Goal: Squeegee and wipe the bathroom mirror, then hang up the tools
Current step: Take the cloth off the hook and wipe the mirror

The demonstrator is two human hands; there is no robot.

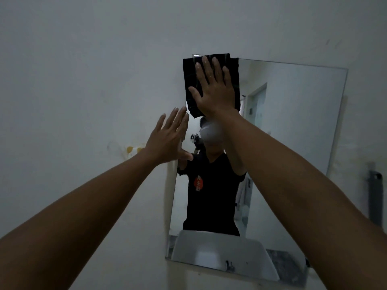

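A frameless rectangular mirror [293, 132] hangs on the pale wall. At its top left corner, my right hand [213, 88] presses flat on a folded black cloth [191, 74], fingers spread and pointing up. My left hand [169, 137] lies flat with fingers apart on the mirror's left edge, a little lower, holding nothing. The mirror reflects a person in a black shirt. No squeegee shows in this view.
A dark grey holder [374, 193] is fixed to the wall right of the mirror. Yellowish adhesive marks [132, 149] sit on the wall left of it. A white basin [219, 248] is reflected at the mirror's bottom.
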